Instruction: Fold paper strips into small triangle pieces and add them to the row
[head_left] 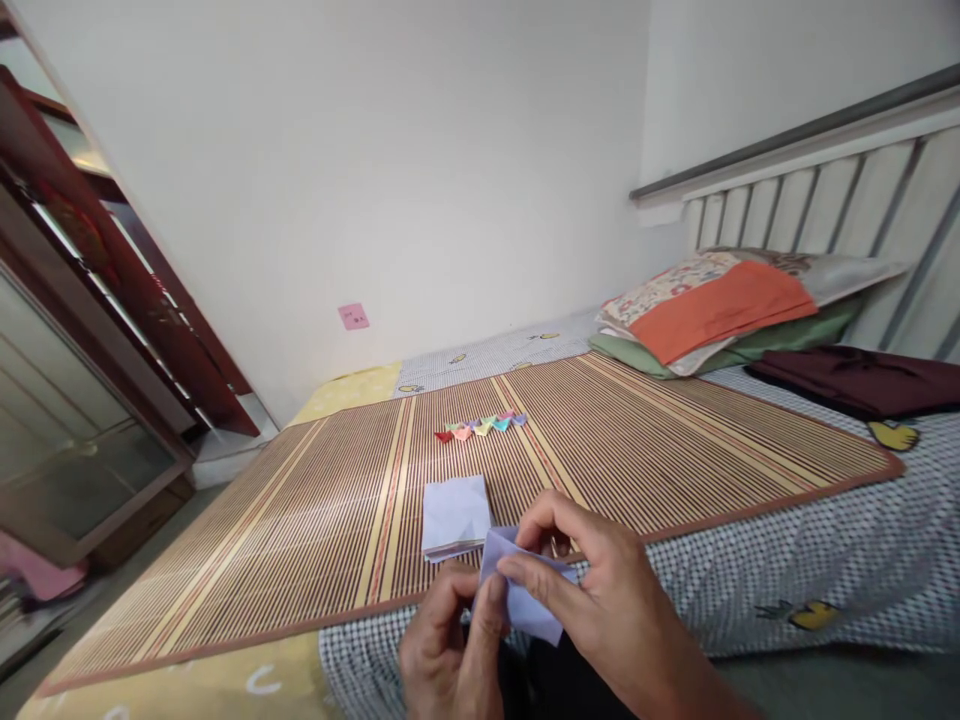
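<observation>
A partly folded sheet of purple paper (534, 605) is held between both hands at the front edge of the bed. My left hand (454, 640) pinches its left side between thumb and fingers. From the right, my right hand (600, 590) grips the upper part, thumb and forefinger bent onto the paper. Just behind, a stack of pale square papers (455, 512) lies on the striped mat (315, 520). Farther back on the mat sits a row of several small folded paper pieces (482, 426) in red, pink, yellow, blue and purple.
Pillows with an orange cover (724, 310) rest at the back right, beside a folded dark maroon cloth (855, 380). The white wall (450, 170) stands behind the bed, with a pink note (353, 317) on it. A glass-panelled door (67, 410) is at the left.
</observation>
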